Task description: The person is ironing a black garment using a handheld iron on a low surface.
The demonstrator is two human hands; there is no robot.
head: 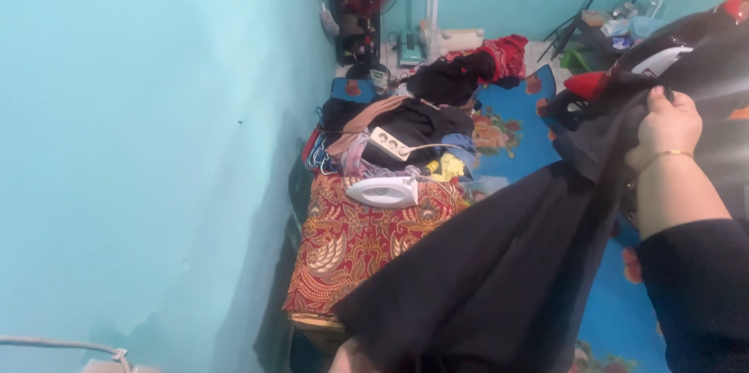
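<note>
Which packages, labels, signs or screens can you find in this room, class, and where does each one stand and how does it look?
No clear package, label, sign or screen shows.
Small pale items on the cluttered dark shelf at the top right are too blurred to tell.
The white oblong power strip on the heap of clothes and the white electric iron on the red patterned cloth-covered board show no readable label.

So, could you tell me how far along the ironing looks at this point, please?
Nothing pressed or folded shows yet. In hand: the right hand grips a black garment held up in the air; the left hand barely shows under its lower edge. The white iron sits unused on the patterned ironing pad. Left: a heap of mixed clothes behind the iron.
</note>
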